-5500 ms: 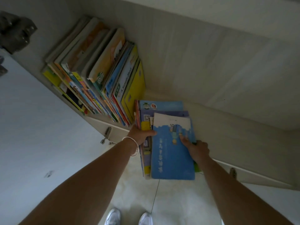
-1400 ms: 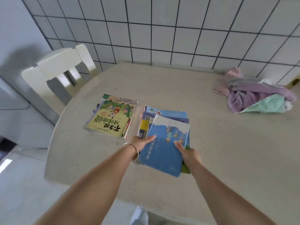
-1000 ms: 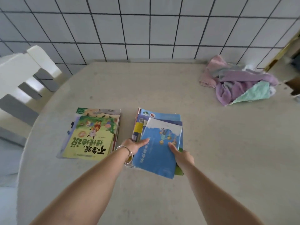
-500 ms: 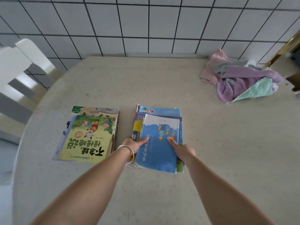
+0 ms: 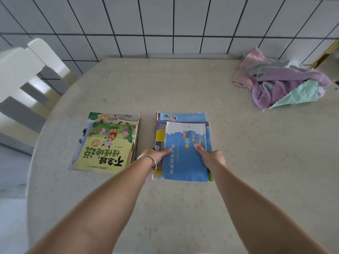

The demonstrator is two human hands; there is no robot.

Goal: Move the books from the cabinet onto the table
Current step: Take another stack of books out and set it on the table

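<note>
A stack of blue books (image 5: 185, 143) lies flat on the beige table (image 5: 183, 92), a light-blue cover on top. My left hand (image 5: 156, 155) grips the stack's left edge, thumb on the top cover, a silver bangle on the wrist. My right hand (image 5: 211, 157) holds the right edge, thumb pressed on the cover. To the left lies a second pile of books (image 5: 108, 143) topped by a green and yellow picture book. The cabinet is out of view.
A heap of pink, purple and mint cloths (image 5: 282, 83) sits at the table's far right. A white chair (image 5: 25, 74) stands at the left. A tiled wall (image 5: 165, 24) runs behind the table.
I carried the blue stack from the cabinet shelf to the table. Over the last second it came down beside the picture-book pile and now rests flat, squared up, both hands still on it.
</note>
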